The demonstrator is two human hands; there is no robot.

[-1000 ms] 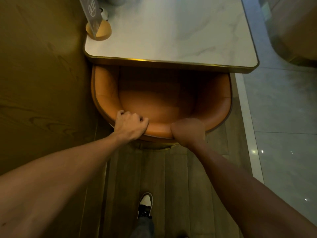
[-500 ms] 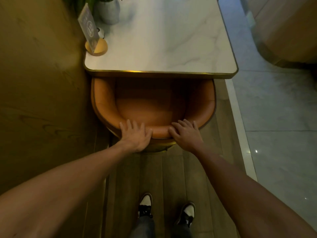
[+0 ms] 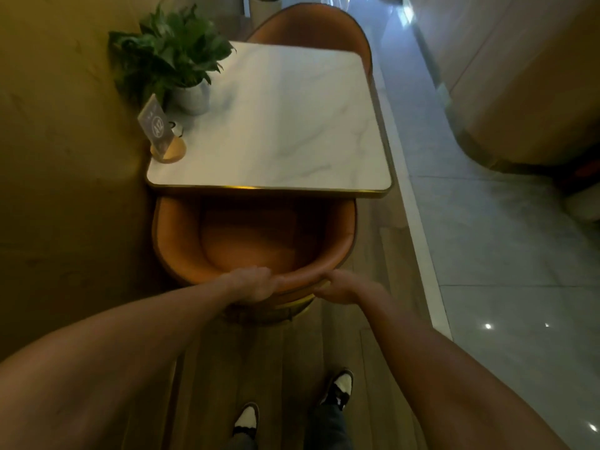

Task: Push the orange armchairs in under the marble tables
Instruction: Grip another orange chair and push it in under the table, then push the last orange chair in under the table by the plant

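An orange armchair (image 3: 181,241) stands in front of me, its front part tucked under the near edge of a white marble table (image 3: 279,125) with a gold rim. My left hand (image 3: 251,284) curls over the top of the chair's backrest, left of centre. My right hand (image 3: 341,285) rests against the same backrest rim on the right, fingers bent around it. A second orange armchair (image 3: 308,27) sits at the table's far side, its back showing above the tabletop.
A potted green plant (image 3: 172,60), a small table-number sign on a round wooden base (image 3: 159,134) stand at the table's left. A wooden wall (image 3: 65,157) runs close along the left. A shiny tiled aisle (image 3: 503,254) lies to the right. My shoes (image 3: 337,388) are on the wooden floor.
My view has risen and pulled back, showing the plant and far chair. My hands went from flat on the backrest to curled over its rim.
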